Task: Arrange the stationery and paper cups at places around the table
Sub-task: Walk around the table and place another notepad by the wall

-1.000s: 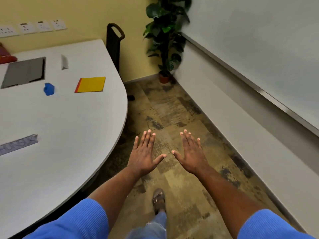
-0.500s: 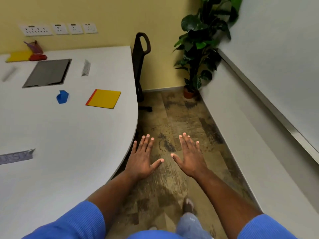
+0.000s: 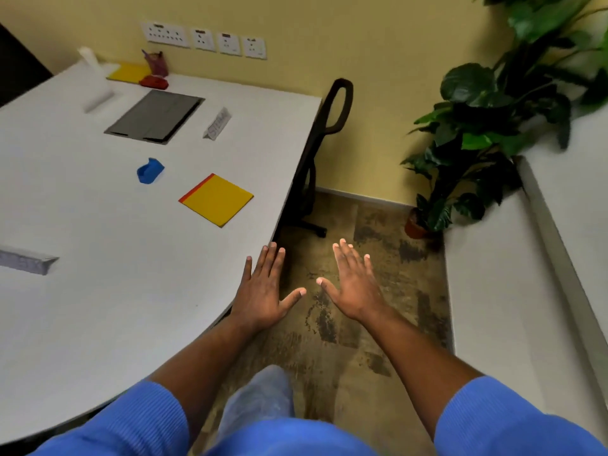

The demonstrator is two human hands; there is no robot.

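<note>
**Status of hands.** The left hand [image 3: 263,291] and right hand [image 3: 353,284] are both flat, palms down, fingers straight and spread. Neither holds anything.

**Change.** Over the last second the view has advanced along the curved edge of the bench [image 3: 98,324]. The left hand, previously over the floor, now lies over the bench edge; contact cannot be confirmed. The right hand remains over the floor.

**Task items.**
- A yellow notepad [image 3: 217,199] lies flat near the bench edge, with a blue item [image 3: 149,171] just beside it.
- A folded name card [image 3: 217,123] stands beyond, next to a grey inset panel [image 3: 154,116].
- The far corner has newly come into view. It holds a second yellow pad [image 3: 130,72], a pen holder [image 3: 158,63], a red item [image 3: 154,82] and a blurred white stack [image 3: 95,83], probably the paper cups.

**Meaning for the task.** The supply appears to sit at the far corner, well apart from both hands. The person is judged to be in transit, with collecting from that corner as the likely next step.
</note>
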